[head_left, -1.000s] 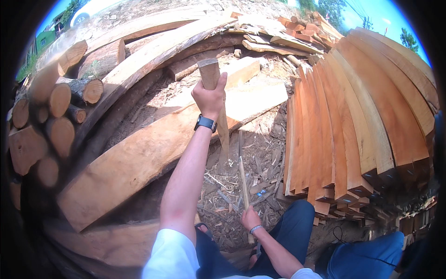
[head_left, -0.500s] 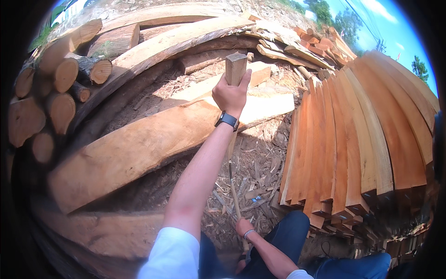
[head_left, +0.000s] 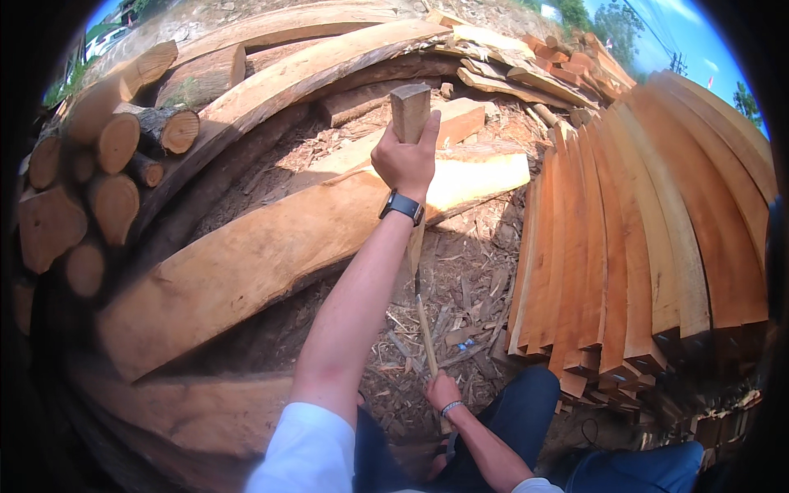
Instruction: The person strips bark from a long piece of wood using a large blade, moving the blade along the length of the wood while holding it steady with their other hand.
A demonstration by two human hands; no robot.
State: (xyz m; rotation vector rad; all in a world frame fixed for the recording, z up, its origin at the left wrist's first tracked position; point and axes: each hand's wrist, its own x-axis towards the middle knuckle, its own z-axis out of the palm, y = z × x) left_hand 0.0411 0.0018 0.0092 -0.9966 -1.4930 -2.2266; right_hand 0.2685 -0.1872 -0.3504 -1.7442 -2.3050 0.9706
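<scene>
Left hand point(head_left: 403, 168), far, wraps the wooden stake point(head_left: 410, 115); right hand point(head_left: 444, 393), nearer, grips the long-handled tool point(head_left: 426, 330), pointing far toward it!

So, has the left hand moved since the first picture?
Yes, the left hand sits slightly further right, nearer the right end of the slab behind.

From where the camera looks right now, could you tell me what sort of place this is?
Probably an outdoor timber yard: cut logs are piled at the left, a large stack of sawn boards fills the right, and wood scraps lie scattered between.
</scene>
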